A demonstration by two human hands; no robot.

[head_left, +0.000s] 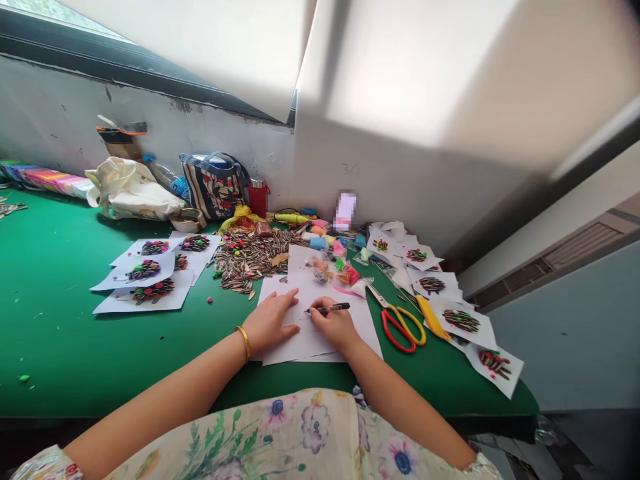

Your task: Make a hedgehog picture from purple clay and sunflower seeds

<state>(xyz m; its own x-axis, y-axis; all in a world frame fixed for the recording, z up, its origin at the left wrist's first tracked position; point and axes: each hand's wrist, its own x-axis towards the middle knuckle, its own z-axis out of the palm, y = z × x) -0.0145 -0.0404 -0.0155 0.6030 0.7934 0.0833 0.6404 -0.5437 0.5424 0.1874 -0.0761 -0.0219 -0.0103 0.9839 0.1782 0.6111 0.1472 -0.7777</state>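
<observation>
White sheets of paper lie on the green table in front of me. My left hand rests flat on their left part, fingers spread, holding nothing. My right hand is closed round a black pen, its tip at the paper near a few thin drawn lines. Right of the paper lie scissors with red and yellow handles and a yellow cutter. Behind the paper are small bags of coloured clay and a heap of striped sunflower seeds.
Cards with seed-and-clay figures lie at the left and the right of the green table. Along the wall stand a white bag, a patterned bag, a red bottle and a phone.
</observation>
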